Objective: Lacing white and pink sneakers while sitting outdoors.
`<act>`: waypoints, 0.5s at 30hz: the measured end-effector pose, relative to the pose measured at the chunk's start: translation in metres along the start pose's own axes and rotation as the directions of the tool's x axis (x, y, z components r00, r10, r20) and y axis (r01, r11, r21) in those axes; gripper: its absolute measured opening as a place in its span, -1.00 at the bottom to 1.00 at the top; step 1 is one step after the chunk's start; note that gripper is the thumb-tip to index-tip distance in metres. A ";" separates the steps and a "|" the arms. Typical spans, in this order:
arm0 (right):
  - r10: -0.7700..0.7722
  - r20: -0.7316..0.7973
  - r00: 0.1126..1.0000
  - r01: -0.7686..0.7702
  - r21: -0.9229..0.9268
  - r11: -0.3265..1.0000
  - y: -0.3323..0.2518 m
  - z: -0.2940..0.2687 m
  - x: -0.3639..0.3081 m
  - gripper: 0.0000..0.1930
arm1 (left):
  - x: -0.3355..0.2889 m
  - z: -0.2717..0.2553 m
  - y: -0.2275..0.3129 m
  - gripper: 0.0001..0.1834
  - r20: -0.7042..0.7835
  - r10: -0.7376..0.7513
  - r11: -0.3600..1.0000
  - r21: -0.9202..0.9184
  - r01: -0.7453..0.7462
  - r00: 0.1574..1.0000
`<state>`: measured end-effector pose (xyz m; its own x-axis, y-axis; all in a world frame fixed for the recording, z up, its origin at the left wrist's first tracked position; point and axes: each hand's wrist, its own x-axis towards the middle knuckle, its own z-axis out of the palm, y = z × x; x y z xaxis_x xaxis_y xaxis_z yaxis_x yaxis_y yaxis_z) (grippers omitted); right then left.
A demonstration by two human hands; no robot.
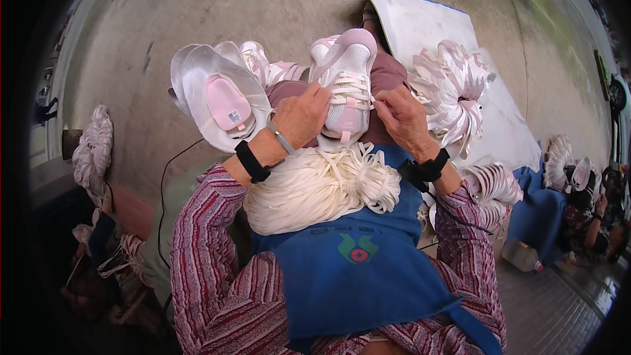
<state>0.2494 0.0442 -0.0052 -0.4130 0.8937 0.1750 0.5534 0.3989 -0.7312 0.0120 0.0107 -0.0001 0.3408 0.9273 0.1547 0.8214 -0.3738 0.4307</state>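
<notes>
A white-and-pink shoe upper [340, 66] lies over my lap, toe pointing away and pink heel tab toward me. Cream shoelace [348, 84] crosses its front in several rows. My left hand [303, 117] is closed at the upper's left edge, fingertips pinched on the lace. On the opposite side my right hand [402, 119] pinches the lace by its thumb and forefinger, just off the upper's edge. A thick bundle of loose cream laces [315, 190] rests on my blue apron [328, 283], between my forearms and below the upper.
Left of my knees stand nested white shoe pieces with a pink pad [227, 100]. More uppers form a fanned ring [453, 95] on a white sheet [509, 118] at right. Stacked uppers [493, 187] lie nearer. A plastic jug [521, 256] and another person [595, 223] are farther right.
</notes>
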 end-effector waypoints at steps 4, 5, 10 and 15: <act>-0.063 0.045 0.997 0.068 -0.139 0.988 -0.009 0.009 0.005 -0.84 | 0.002 0.004 -0.003 -0.86 -0.007 0.103 0.988 0.112 -0.102 0.995; -0.058 0.048 0.997 0.064 -0.139 0.988 -0.010 0.010 0.006 -0.84 | 0.004 0.004 -0.004 -0.86 -0.004 0.102 0.989 0.108 -0.101 0.995; -0.086 0.039 0.996 0.090 -0.143 0.986 -0.006 0.017 0.009 -0.84 | 0.008 -0.002 -0.004 -0.82 0.064 0.112 0.986 0.119 -0.119 0.992; -0.068 0.039 0.997 0.071 -0.083 0.994 -0.003 0.023 0.010 -0.84 | 0.015 -0.022 -0.009 -0.85 0.139 0.111 0.986 0.112 -0.127 0.984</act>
<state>0.2270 0.0475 -0.0164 -0.4775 0.8560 0.1983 0.5809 0.4769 -0.6597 0.0000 0.0286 0.0182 0.4900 0.8684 0.0761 0.8175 -0.4881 0.3057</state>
